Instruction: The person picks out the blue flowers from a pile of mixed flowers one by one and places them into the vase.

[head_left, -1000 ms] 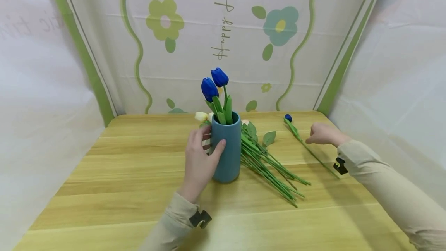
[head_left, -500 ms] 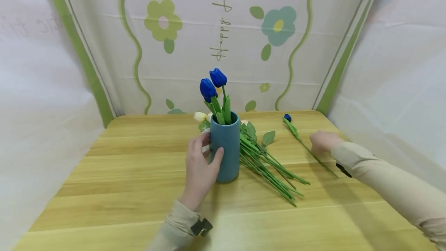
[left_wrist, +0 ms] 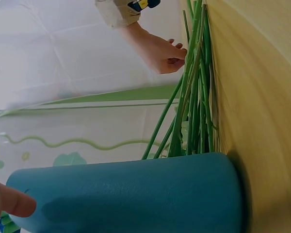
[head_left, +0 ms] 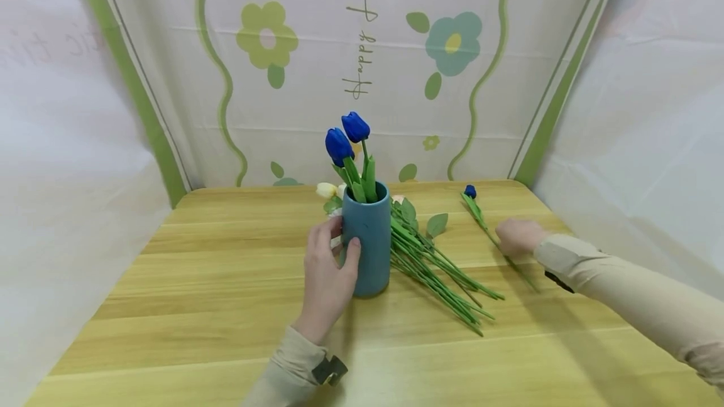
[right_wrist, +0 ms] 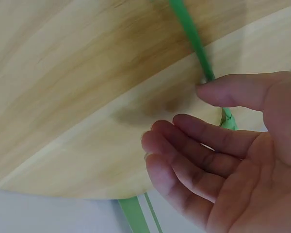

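My left hand grips the blue-grey vase from its left side, the thumb on the front. Upright in the vase stand two blue tulips with green leaves. On the table at the right lies a single blue tulip, and my right hand is over its stem. The right wrist view shows the thumb and the loosely bent fingers of the right hand apart, with the green stem passing behind them. Whether they touch the stem is hard to tell.
Several green flower stems lie on the wooden table to the vase's right. Pale flower heads show behind the vase. A printed cloth hangs along the back, with white sheets at both sides.
The right hand has lowered toward the stem and shifted slightly left in the last half second. The lone tulip's stem end has swung slightly left. The left hand keeps its grip on the vase.
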Action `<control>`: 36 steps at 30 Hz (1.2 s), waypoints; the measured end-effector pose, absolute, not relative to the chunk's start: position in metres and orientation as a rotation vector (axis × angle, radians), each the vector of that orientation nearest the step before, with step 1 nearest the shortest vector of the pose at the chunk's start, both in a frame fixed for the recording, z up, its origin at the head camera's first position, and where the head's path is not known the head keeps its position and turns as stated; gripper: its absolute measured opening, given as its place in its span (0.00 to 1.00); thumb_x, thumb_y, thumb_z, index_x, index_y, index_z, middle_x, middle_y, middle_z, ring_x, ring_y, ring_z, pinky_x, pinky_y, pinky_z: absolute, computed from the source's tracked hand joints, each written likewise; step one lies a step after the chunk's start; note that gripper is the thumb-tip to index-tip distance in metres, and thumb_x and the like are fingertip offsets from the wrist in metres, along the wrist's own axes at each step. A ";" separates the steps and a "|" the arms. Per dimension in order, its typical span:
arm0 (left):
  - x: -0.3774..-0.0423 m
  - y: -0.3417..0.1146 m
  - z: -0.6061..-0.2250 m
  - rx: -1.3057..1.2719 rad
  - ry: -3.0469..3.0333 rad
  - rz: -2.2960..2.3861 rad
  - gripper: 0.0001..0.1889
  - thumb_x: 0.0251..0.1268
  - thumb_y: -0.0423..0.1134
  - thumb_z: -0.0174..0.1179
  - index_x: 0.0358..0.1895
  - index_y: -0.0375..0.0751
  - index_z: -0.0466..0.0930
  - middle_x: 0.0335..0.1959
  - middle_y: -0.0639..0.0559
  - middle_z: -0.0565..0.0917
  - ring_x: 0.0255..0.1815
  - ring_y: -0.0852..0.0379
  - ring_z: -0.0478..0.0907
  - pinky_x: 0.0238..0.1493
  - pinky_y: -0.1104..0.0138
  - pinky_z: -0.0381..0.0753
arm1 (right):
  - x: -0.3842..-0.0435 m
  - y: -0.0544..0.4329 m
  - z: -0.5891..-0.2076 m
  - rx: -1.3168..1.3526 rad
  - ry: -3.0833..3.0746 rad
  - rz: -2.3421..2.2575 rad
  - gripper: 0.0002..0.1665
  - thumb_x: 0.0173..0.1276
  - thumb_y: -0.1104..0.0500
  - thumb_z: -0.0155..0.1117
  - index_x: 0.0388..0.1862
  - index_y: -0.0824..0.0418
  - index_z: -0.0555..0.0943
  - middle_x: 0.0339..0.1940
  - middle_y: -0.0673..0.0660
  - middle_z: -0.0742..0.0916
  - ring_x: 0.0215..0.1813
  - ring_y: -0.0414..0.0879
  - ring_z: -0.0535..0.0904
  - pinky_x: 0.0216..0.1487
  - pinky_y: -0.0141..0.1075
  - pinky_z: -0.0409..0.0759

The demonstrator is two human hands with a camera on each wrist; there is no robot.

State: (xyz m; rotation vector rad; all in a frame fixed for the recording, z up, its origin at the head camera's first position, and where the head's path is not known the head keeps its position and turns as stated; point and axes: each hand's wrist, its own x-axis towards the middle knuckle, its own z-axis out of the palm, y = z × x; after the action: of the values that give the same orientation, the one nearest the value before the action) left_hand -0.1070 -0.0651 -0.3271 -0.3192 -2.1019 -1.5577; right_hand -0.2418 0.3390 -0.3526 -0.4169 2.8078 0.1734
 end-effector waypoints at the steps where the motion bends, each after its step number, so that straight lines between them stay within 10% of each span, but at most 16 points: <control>1: -0.107 -0.065 -0.327 -0.320 -2.101 -1.555 0.22 0.70 0.33 0.60 0.65 0.33 0.70 0.57 0.43 0.71 0.57 0.49 0.73 0.52 0.56 0.80 | -0.242 0.337 -0.353 -0.412 2.808 0.167 0.06 0.65 0.66 0.54 0.29 0.60 0.75 0.29 0.57 0.80 0.32 0.52 0.76 0.28 0.46 0.76; 29: -0.107 -0.066 -0.329 -0.326 -2.072 -1.592 0.20 0.70 0.30 0.58 0.63 0.32 0.71 0.58 0.43 0.72 0.57 0.50 0.73 0.51 0.60 0.80 | -0.236 0.324 -0.357 -0.375 2.952 -0.169 0.06 0.57 0.63 0.58 0.25 0.59 0.70 0.21 0.54 0.73 0.22 0.46 0.66 0.21 0.37 0.63; 36: -0.106 -0.068 -0.327 -0.324 -2.056 -1.593 0.19 0.70 0.30 0.58 0.62 0.32 0.72 0.57 0.43 0.74 0.56 0.48 0.74 0.50 0.58 0.81 | -0.223 0.320 -0.347 -0.352 3.035 -0.403 0.22 0.63 0.63 0.56 0.11 0.53 0.62 0.09 0.45 0.63 0.14 0.38 0.52 0.16 0.30 0.51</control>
State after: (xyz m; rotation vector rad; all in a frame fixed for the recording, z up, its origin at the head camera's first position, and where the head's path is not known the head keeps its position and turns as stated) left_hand -0.1057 -0.0679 -0.3272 -0.3242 -2.0557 -1.5930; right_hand -0.2232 0.3203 -0.3474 -0.3524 3.0350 -0.4034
